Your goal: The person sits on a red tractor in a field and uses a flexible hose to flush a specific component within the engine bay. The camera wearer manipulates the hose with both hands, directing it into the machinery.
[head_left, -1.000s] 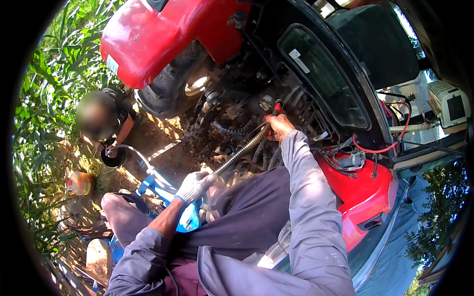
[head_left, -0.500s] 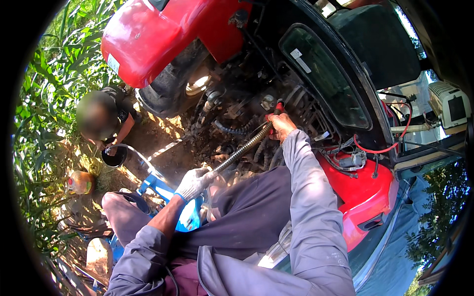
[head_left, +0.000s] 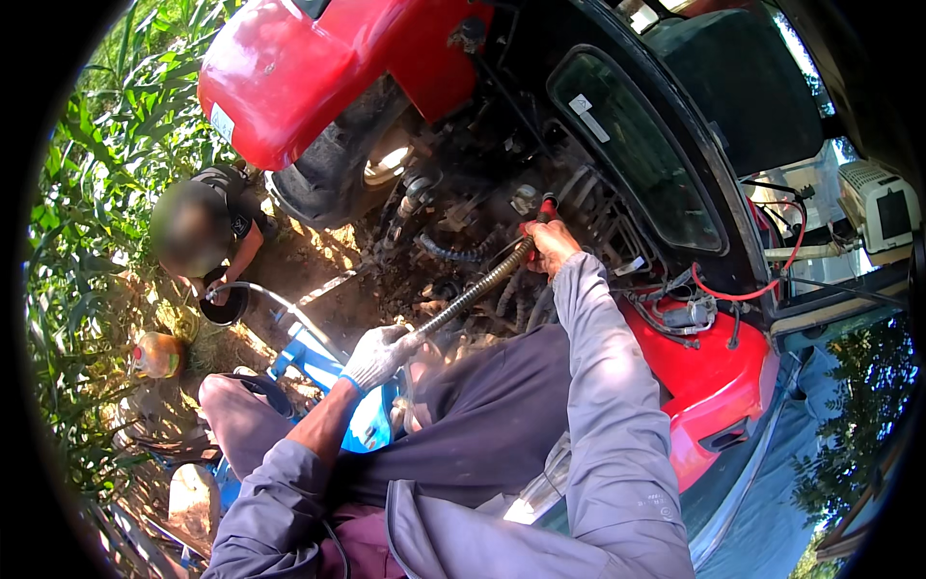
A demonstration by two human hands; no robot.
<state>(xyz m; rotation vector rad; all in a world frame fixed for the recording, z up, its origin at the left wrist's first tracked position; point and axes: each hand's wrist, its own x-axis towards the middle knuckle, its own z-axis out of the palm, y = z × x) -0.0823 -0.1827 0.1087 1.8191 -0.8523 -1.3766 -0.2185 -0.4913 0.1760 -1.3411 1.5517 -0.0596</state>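
Note:
A hose wrapped in a metal coil (head_left: pixel 473 298) runs slantwise between my two hands. My left hand (head_left: pixel 379 357), in a white knit glove with a blue cuff, is closed round its lower end. Bare, my right hand (head_left: pixel 552 245) grips the upper end, beside a red sleeve (head_left: pixel 548 208) with a dark tip. That tip points at the greasy fittings and hoses (head_left: pixel 524 200) on the rear of a red tractor. My right fingers partly hide the hose there. A pale clear hose (head_left: pixel 285 307) curves away from near my left hand.
At the left another person (head_left: pixel 231 207) crouches, holding a black container (head_left: pixel 224 307) at the pale hose's end. Red fenders (head_left: pixel 318 72), a large tyre (head_left: pixel 338 169) and a dark-framed window (head_left: pixel 637 150) surround the work. A blue metal frame (head_left: pixel 371 425) is by my legs; an orange-yellow jug (head_left: pixel 159 355) stands left.

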